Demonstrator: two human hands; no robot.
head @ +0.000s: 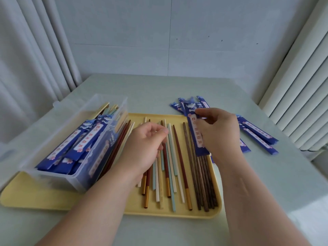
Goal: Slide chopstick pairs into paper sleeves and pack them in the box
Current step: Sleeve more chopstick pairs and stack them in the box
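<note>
A yellow tray (177, 213) holds several loose chopsticks (174, 167) in red, mint, cream and dark wood. My left hand (145, 146) hovers over them with fingers curled and thumb against forefinger; whether it grips one is hidden. My right hand (218, 132) pinches a blue paper sleeve (194, 132) that lies along the dark wooden chopsticks (205, 183). Their ends stick out below the sleeve. A clear plastic box (83, 176) on the tray's left part holds several sleeved pairs (78, 142).
A loose pile of blue sleeves (257, 134) lies on the pale table right of the tray. Curtains hang at the left, and a white ribbed radiator (301, 89) stands at the right. A white wall is behind the table.
</note>
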